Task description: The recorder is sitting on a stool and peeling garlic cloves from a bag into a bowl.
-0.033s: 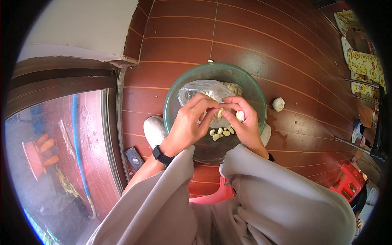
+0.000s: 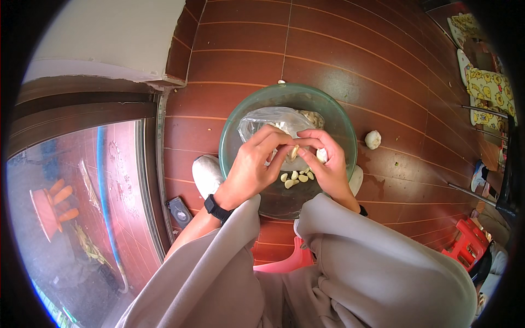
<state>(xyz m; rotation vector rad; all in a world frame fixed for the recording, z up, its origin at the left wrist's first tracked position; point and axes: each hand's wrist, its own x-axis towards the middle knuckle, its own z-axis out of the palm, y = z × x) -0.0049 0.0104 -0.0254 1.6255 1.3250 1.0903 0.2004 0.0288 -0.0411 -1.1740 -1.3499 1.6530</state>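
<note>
Above a round, see-through green basin (image 2: 228, 117), my left hand (image 2: 252, 164) and my right hand (image 2: 329, 167) meet fingertip to fingertip. Both pinch one pale garlic clove (image 2: 294, 152) between thumb and fingers. A whiter piece of garlic (image 2: 321, 156) is tucked against the palm of my right hand. Below the fingers, several peeled cloves (image 2: 290, 183) lie on the basin's floor. A clear plastic bag (image 2: 268, 115) rests in the far part of the basin, partly hidden by my hands; brownish contents (image 2: 313, 118) show at its right end.
A whole garlic bulb (image 2: 373, 139) lies on the tiled floor right of the basin. My shoes flank the basin. At left are a dark phone-like object (image 2: 179, 212) and a glass door (image 2: 76, 191). A red plastic stool (image 2: 467, 243) and patterned cushions (image 2: 492, 93) stand far right.
</note>
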